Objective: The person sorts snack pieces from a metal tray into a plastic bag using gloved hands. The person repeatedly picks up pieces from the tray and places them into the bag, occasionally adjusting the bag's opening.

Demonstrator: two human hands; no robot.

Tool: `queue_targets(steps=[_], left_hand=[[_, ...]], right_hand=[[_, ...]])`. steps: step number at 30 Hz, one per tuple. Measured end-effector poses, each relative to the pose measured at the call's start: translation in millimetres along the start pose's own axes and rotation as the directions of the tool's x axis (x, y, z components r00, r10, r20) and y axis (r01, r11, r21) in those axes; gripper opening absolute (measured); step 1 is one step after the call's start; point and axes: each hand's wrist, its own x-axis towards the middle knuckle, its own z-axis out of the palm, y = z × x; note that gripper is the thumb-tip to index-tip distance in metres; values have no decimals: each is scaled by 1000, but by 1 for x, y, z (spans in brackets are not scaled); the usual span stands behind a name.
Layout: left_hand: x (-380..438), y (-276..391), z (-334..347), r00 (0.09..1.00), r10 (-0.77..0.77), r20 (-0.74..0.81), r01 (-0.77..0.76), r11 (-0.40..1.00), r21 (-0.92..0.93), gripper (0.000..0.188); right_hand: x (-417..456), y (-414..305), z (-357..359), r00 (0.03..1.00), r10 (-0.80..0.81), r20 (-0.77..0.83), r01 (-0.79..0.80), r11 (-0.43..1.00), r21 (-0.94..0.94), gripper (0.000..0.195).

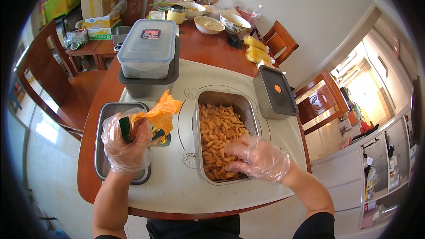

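My left hand, in a clear plastic glove, grips a torn seasoning packet with an orange inside and a dark green edge. It is above a grey rectangular lid at the mat's left side. My right hand, also gloved, reaches over the right wall of a deep metal container. Its fingers are spread, with the tips among brown strip-shaped food pieces that cover the bottom. Whether any piece is between the fingers is hard to see. The container rests on a pale printed mat.
A plastic box with a clear lid is stacked on a grey-lidded container. To the right is another dark-lidded metal container. Farther back are yellow-filled pouches, bowls and a yellow jar. Wooden chairs surround the table.
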Motion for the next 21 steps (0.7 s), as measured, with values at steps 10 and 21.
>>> queue_targets(steps=[10,21], left_hand=[[-1,-4,-1,1000,25,-8,-25,1000,14,16],[-1,-2,0,1000,-1,19,1,1000,26,16]], right_hand=[[14,27,13,973,52,-227,-53,999,5,25],[15,59,28,979,-65,-194,35,988,-151,38]])
